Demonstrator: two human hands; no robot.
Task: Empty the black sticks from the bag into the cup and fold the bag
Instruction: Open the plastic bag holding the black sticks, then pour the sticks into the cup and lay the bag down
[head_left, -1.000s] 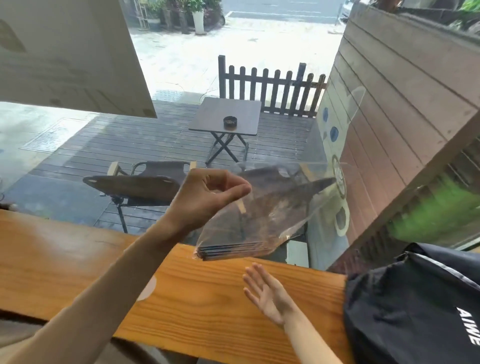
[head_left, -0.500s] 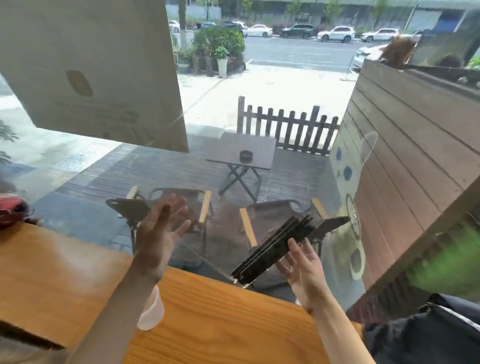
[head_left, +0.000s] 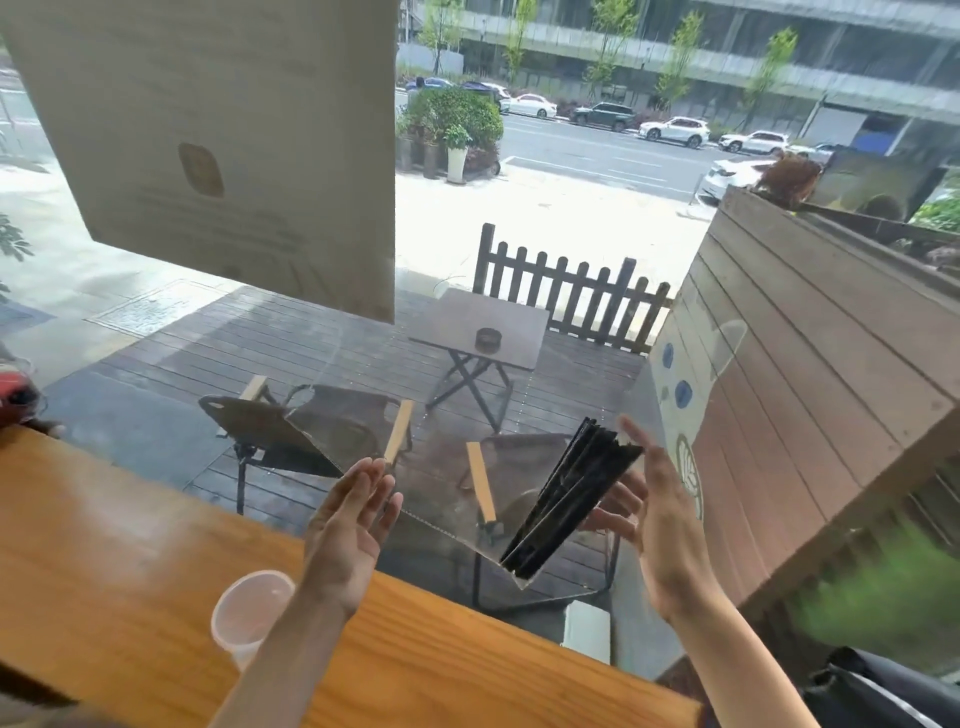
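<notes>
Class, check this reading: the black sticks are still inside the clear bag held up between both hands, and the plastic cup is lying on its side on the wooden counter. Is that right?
Not quite. The head view shows the plastic cup standing upright, mouth up, on the wooden counter. The rest holds: the black sticks are inside the clear bag, between the left hand and right hand.

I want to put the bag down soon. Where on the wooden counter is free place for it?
The wooden counter is bare to the left of the cup, and also between the two forearms. It is crowded around the cup, under the left hand, and at the right end by the black bag.
</notes>
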